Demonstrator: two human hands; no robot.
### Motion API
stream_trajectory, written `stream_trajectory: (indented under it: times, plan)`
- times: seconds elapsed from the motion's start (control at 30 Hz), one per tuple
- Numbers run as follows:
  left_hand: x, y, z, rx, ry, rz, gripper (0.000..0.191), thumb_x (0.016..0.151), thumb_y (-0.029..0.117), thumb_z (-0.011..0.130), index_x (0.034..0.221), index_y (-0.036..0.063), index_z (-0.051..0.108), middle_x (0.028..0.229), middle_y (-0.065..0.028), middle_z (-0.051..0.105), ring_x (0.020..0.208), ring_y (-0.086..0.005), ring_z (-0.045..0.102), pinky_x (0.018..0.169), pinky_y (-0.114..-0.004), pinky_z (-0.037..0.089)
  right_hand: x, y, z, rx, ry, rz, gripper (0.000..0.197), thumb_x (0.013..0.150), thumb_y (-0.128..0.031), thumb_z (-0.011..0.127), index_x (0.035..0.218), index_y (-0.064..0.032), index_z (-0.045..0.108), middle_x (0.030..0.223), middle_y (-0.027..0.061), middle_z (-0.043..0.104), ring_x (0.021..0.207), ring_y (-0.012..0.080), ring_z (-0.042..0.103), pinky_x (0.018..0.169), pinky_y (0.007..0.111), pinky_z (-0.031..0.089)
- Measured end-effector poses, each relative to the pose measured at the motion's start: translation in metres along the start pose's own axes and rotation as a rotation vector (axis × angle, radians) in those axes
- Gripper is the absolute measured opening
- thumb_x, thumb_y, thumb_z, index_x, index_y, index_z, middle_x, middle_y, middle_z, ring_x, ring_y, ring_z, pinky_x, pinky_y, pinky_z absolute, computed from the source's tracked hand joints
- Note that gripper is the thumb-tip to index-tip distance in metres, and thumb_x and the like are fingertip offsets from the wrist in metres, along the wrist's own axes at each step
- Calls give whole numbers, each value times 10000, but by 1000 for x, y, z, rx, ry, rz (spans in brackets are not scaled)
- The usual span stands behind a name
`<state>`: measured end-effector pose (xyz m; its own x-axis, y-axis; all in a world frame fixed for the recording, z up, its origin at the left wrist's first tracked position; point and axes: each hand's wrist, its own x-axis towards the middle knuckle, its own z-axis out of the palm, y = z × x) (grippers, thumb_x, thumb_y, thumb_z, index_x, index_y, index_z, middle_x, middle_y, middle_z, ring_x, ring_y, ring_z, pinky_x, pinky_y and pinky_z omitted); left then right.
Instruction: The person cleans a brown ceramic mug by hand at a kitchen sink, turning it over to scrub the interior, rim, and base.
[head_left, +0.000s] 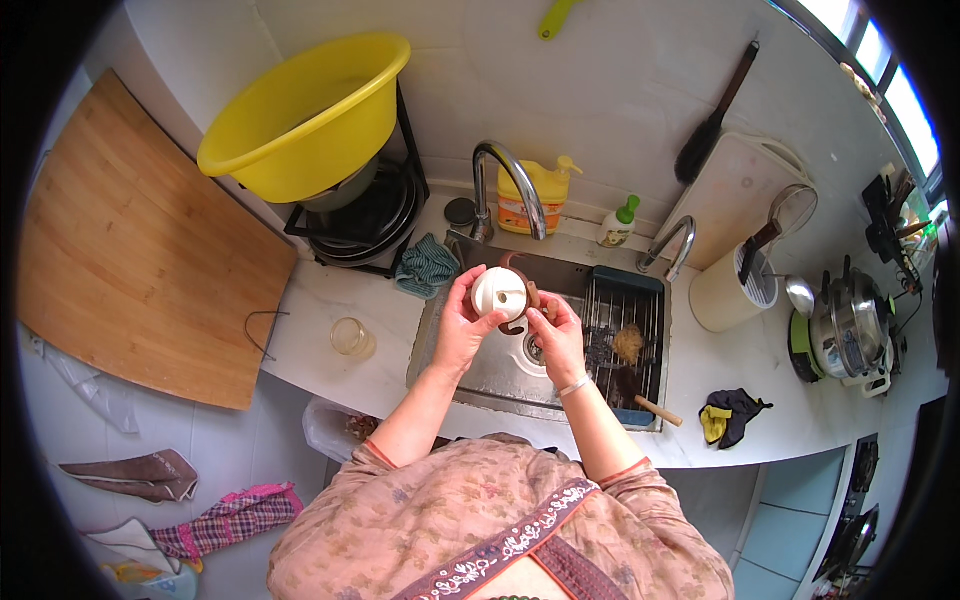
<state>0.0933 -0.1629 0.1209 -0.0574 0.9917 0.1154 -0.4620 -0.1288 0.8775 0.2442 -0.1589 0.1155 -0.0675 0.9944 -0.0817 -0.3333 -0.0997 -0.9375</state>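
Over the steel sink (465, 371), my left hand (461, 334) grips a white round lid (491, 289) by its side, fingers behind and thumb in front. A small hole shows in the lid's face. My right hand (561, 341) pinches a brown part (533, 294) at the lid's right edge; whether it is joined to the lid I cannot tell. A brown curved strap or loop shows just above and below the lid. My fingers hide part of the lid's rim. Beneath my hands is the sink drain (534, 346), and the chrome faucet (517, 169) arches behind them.
A drying rack (600, 300) spans the sink's right side, holding a tan scrubber (628, 343) and a wooden-handled brush (660, 411). Left of the sink are a glass jar (350, 337) and a striped cloth (427, 266). A yellow basin (300, 142) stands behind; dark cloths (739, 416) lie right.
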Motion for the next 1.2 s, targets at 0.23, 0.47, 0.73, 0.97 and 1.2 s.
stream_trajectory:
  times: [0.23, 0.47, 0.73, 0.97, 1.2]
  plan:
    - [1, 4, -3, 156, -16, 41, 703, 691, 87, 790, 1282, 64, 411, 1206, -73, 502, 1083, -167, 514, 913, -292, 448, 2, 0, -1, 80, -35, 23, 249, 838, -51, 631, 1081, -44, 577, 785, -44, 548, 618, 23, 467, 482, 141, 336]
    - [3, 10, 1, 68, 56, -31, 540, 892, 166, 565, 1366, 161, 306, 1220, -62, 478, 1027, -180, 549, 828, -344, 515, 0, -15, 4, 90, -63, -10, 264, 820, -31, 644, 1075, -46, 577, 833, -32, 570, 646, 22, 468, 499, 150, 351]
    - [5, 5, -14, -513, -124, -516, 517, 961, 487, 256, 1374, 181, 315, 1325, -135, 447, 1104, -429, 520, 812, -453, 548, 8, -30, -5, -84, -112, -170, 177, 828, -28, 636, 999, -29, 590, 830, -41, 553, 685, 26, 462, 600, 162, 390]
    - [0, 2, -10, -590, -204, -629, 569, 963, 493, 212, 1369, 116, 344, 1346, -147, 429, 1187, -375, 471, 894, -474, 495, -5, -58, 12, -624, -34, -451, 169, 738, -75, 698, 880, -36, 617, 683, 17, 529, 562, 102, 511, 522, 231, 424]
    - [0, 7, 0, -514, -180, -619, 595, 953, 532, 203, 1354, 125, 367, 1326, -121, 448, 1177, -297, 492, 950, -483, 453, -14, -63, 24, -1039, 29, -580, 123, 704, -122, 686, 789, -75, 610, 766, 59, 607, 645, 250, 616, 559, 317, 490]
